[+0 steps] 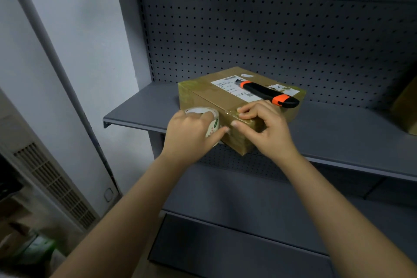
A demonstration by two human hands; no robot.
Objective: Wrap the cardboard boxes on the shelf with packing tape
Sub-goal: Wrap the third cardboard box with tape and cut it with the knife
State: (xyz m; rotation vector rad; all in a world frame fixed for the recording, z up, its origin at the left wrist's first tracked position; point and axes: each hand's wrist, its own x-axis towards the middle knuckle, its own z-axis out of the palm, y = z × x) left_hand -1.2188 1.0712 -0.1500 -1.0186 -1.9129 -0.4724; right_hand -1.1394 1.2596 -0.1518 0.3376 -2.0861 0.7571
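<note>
Box (225, 95) on shelf (144, 106), knife (268, 93) on top; left hand (191, 135) grips tape roll (213, 124), right hand (268, 128) pinches box's near edge.

The left hand (191, 135) covers most of the tape roll (199, 110), the right hand (268, 128) a corner of the cardboard box (214, 97). A second box (406, 106) is cut off at right.

Orange-black knife (268, 93) lying flat. Grey pegboard (270, 29) behind it. White pipe (46, 36) along wall (90, 18), left. Beige vent grille (56, 185) lower left, blurred clutter (22, 244) below.
</note>
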